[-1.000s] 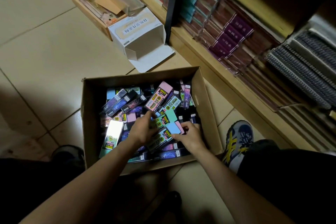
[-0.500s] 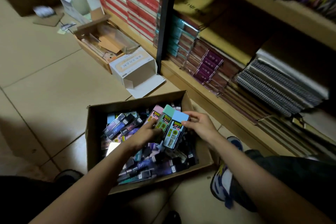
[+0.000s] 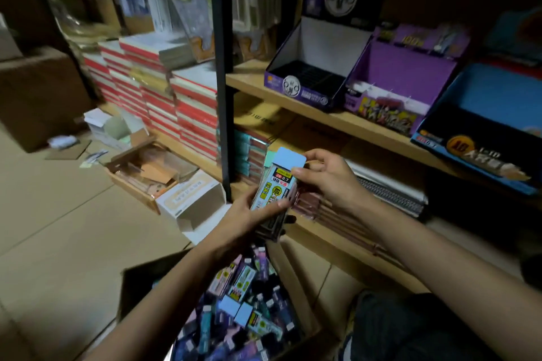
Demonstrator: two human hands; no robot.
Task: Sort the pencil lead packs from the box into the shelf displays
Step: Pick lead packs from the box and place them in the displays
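Observation:
I hold a small stack of pencil lead packs (image 3: 277, 182), its top card light blue, in front of the lower shelf. My left hand (image 3: 246, 220) grips the stack from below. My right hand (image 3: 325, 179) pinches its upper end. Below my forearms sits the cardboard box (image 3: 296, 281) on the floor, with several loose packs (image 3: 243, 311) inside. On the wooden shelf (image 3: 346, 121) stand three displays: a dark purple one (image 3: 308, 91) that looks empty, a lighter purple one (image 3: 390, 97), and a blue one (image 3: 475, 138) at the right.
A black upright post (image 3: 221, 73) divides the shelving. Stacks of red-and-white notebooks (image 3: 164, 102) fill the left bay. An open white carton (image 3: 193, 202) and a wooden tray (image 3: 146, 170) lie on the tiled floor. Spiral notebooks (image 3: 393, 196) lie on the bottom shelf.
Both hands have lifted the stack of packs out of the box and up toward the shelf. The view has tilted upward, so the shelf displays now show.

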